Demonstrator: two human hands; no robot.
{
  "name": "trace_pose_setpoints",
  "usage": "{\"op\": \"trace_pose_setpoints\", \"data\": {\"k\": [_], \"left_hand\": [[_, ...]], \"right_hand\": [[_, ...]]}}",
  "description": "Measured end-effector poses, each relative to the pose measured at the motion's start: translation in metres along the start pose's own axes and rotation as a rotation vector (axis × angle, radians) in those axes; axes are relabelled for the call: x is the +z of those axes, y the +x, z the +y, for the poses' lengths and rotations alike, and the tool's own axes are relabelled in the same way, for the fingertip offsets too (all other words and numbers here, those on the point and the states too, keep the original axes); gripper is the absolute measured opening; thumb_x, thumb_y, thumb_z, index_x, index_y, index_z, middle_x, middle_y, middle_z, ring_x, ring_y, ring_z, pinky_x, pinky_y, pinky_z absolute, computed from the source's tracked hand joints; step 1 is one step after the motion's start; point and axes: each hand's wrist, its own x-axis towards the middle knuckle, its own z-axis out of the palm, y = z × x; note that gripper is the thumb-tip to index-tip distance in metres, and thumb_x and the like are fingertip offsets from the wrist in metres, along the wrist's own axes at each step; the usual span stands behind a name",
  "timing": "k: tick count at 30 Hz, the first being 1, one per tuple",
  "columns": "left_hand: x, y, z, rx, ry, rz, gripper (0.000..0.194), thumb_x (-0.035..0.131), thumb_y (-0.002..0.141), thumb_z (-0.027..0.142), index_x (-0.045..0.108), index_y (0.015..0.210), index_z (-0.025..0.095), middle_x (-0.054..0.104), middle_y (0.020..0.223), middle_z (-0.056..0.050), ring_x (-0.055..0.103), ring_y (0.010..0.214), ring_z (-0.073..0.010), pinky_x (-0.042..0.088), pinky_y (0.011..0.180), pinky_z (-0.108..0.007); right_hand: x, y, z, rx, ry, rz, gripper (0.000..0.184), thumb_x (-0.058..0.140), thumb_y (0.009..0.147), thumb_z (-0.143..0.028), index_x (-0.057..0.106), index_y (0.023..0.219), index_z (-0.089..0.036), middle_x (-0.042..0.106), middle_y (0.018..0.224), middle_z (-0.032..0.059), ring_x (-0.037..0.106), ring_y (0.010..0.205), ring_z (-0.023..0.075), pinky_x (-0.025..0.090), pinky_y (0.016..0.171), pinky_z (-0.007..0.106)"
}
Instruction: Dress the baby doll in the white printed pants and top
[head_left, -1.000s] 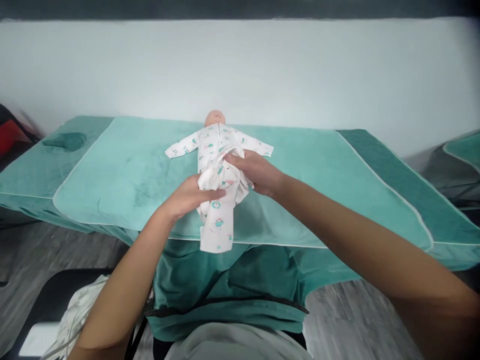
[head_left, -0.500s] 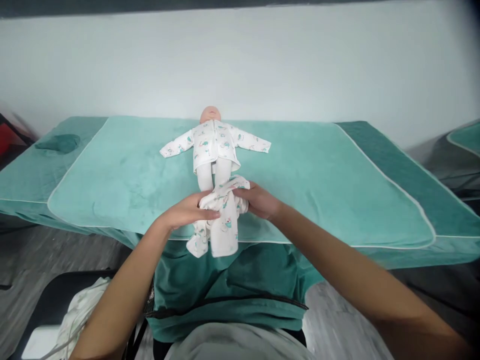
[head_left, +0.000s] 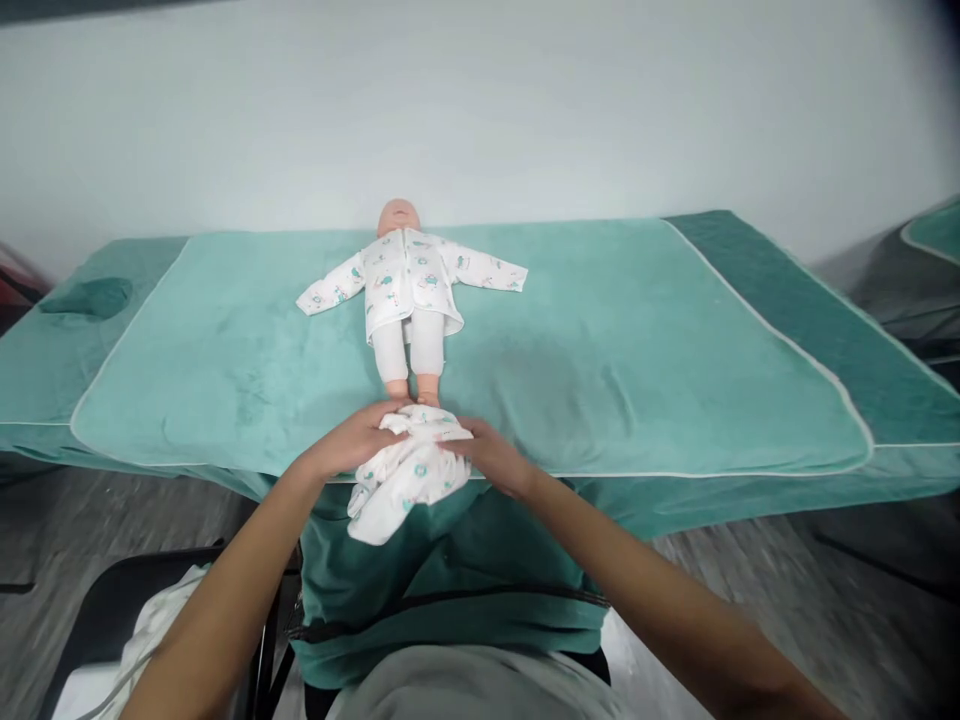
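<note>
A baby doll [head_left: 399, 216] lies on its back on the green-covered table, its feet towards me. It wears a white printed jacket [head_left: 409, 277] with both sleeves spread and white leggings [head_left: 427, 345]; its feet show below the cuffs. Just below the feet, I hold a bunched white baby garment [head_left: 411, 470] with a matching print, probably trousers, over the table's near edge. My left hand [head_left: 362, 437] grips its left side, thumb on top. From the right, my right hand [head_left: 487, 452] pinches the opposite side. Fingers under the cloth are hidden.
The green padded cover [head_left: 637, 370] with white piping spreads over the long table against a white wall. A face hole [head_left: 90, 297] is at the table's left end. At lower left a black chair [head_left: 112, 590] holds white cloth [head_left: 154, 620] and a white object with a cable.
Both hands have drawn the garment down towards me, off the doll's lower legs, uncovering its feet. The cloth is more bunched, its lower end swung left. My view has shifted slightly.
</note>
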Motion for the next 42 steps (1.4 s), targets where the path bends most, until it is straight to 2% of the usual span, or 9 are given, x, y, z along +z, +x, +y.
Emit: {"op": "trace_pose_setpoints", "data": {"k": [4,8,12,17,21,25,33,38,42], "left_hand": [[0.003,0.026,0.012,0.035,0.222,0.345,0.032,0.055,0.091,0.038,0.070,0.115,0.021,0.075,0.118,-0.008,0.067,0.110,-0.0300,0.050,0.097,-0.042],[0.003,0.055,0.016,-0.016,0.426,0.478,0.024,0.052,0.090,0.034,0.069,0.102,0.020,0.075,0.106,-0.009,0.067,0.103,-0.0304,0.048,0.093,-0.043],[0.000,0.070,0.011,-0.031,0.336,0.473,0.022,0.058,0.087,0.036,0.069,0.098,0.021,0.075,0.103,-0.007,0.067,0.100,-0.0285,0.049,0.090,-0.040],[0.002,0.063,0.023,-0.025,0.077,0.415,0.030,0.067,0.082,0.044,0.069,0.099,0.019,0.073,0.099,-0.005,0.065,0.094,-0.0241,0.050,0.083,-0.034],[-0.004,0.048,0.037,-0.014,-0.130,0.186,0.047,0.077,0.079,0.048,0.068,0.118,0.023,0.072,0.118,-0.005,0.066,0.104,-0.0227,0.051,0.084,-0.030],[-0.020,0.049,0.038,0.006,-0.198,0.034,0.063,0.086,0.069,0.038,0.067,0.127,0.024,0.069,0.123,-0.007,0.066,0.109,-0.0241,0.053,0.087,-0.031],[-0.029,0.091,0.047,0.170,-0.048,0.369,0.038,0.071,0.075,0.029,0.070,0.111,0.019,0.071,0.109,-0.003,0.064,0.104,-0.0213,0.047,0.096,-0.033],[-0.019,0.112,0.049,0.159,0.130,0.550,0.032,0.063,0.080,0.031,0.069,0.108,0.018,0.072,0.107,-0.004,0.064,0.102,-0.0226,0.047,0.097,-0.035],[-0.017,0.136,0.050,0.284,0.304,0.636,0.032,0.059,0.084,0.028,0.068,0.113,0.017,0.072,0.119,-0.008,0.063,0.115,-0.0254,0.044,0.106,-0.036]], "right_hand": [[-0.011,0.022,-0.010,-0.206,-0.363,0.347,0.021,0.066,0.083,-0.039,0.069,0.093,-0.021,0.072,0.093,0.0040,0.062,0.091,0.0249,0.046,0.085,0.039],[-0.015,0.039,-0.016,-0.176,-0.457,0.482,0.017,0.060,0.084,-0.040,0.059,0.079,-0.024,0.066,0.081,0.0017,0.057,0.080,0.0228,0.043,0.078,0.037],[-0.017,0.046,-0.019,-0.149,-0.206,0.416,0.027,0.064,0.081,-0.047,0.067,0.092,-0.022,0.071,0.095,0.0023,0.061,0.090,0.0235,0.046,0.082,0.037],[-0.023,0.046,-0.022,-0.115,0.168,0.271,0.037,0.076,0.071,-0.040,0.071,0.102,-0.021,0.076,0.101,0.0032,0.066,0.095,0.0235,0.049,0.089,0.037],[-0.027,0.046,-0.026,-0.121,0.378,0.197,0.041,0.080,0.065,-0.037,0.071,0.102,-0.020,0.077,0.097,0.0038,0.068,0.088,0.0219,0.052,0.085,0.036],[-0.031,0.055,-0.027,-0.181,0.282,0.243,0.042,0.079,0.067,-0.040,0.070,0.103,-0.021,0.075,0.093,0.0010,0.066,0.085,0.0198,0.052,0.081,0.033],[-0.040,0.093,-0.020,-0.369,0.196,0.296,0.051,0.075,0.075,-0.050,0.065,0.117,-0.023,0.073,0.119,0.0041,0.067,0.108,0.0226,0.052,0.097,0.036],[-0.036,0.093,-0.022,-0.357,0.275,0.273,0.056,0.074,0.077,-0.053,0.062,0.123,-0.023,0.074,0.122,0.0071,0.068,0.114,0.0265,0.055,0.098,0.041],[-0.037,0.087,-0.025,-0.355,0.294,0.248,0.054,0.074,0.079,-0.054,0.064,0.125,-0.026,0.072,0.131,0.0075,0.064,0.125,0.0276,0.055,0.098,0.042]]}}
